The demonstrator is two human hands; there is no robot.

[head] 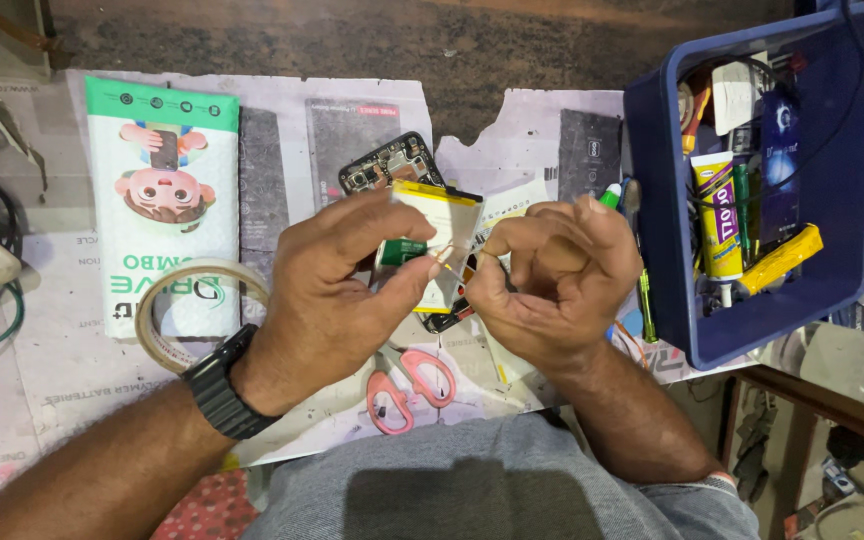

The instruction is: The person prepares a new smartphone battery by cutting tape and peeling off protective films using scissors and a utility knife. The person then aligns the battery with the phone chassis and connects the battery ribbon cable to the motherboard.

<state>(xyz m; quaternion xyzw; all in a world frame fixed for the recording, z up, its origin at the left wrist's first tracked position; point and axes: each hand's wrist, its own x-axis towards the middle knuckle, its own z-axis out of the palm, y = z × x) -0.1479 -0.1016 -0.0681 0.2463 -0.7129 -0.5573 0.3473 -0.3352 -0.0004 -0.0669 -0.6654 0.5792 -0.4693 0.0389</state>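
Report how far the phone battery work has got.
Done: the opened black phone lies on the paper with its back off. In hand: the left hand holds the flat white-and-yellow battery while the right hand pinches its thin strip. Left: the battery is not yet in the phone.

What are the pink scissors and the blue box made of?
The scissors seem to have glossy pink plastic handles; the blades are hidden under the left hand, so their material cannot be told. The blue box looks like hard, smooth plastic: even colour, thin moulded walls with rounded corners.
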